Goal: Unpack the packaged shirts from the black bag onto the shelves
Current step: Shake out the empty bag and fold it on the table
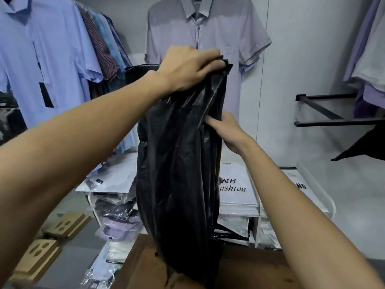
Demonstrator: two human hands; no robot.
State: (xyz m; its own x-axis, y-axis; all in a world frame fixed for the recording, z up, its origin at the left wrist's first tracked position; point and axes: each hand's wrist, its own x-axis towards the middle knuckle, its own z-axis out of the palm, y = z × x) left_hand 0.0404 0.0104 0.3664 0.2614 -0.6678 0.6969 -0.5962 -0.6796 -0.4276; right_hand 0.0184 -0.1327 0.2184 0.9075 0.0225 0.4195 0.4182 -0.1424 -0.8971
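A long black plastic bag (179,163) hangs upright in front of me, its lower end resting on a brown cardboard surface (239,272). My left hand (187,67) grips the bunched top of the bag, up high. My right hand (227,130) pinches the bag's right edge about a third of the way down, fingers pressed into a fold. What is inside the bag is hidden. Behind it, low white shelves (258,222) hold stacks of packaged shirts (118,217) in clear wrap, with white printed packages (237,188) lying on top.
Light blue shirts (48,59) hang at left and a pale lilac shirt (208,32) hangs on the wall ahead. A black metal rail (333,122) juts from the right wall under more hanging shirts. Cardboard boxes (41,253) lie on the floor at left.
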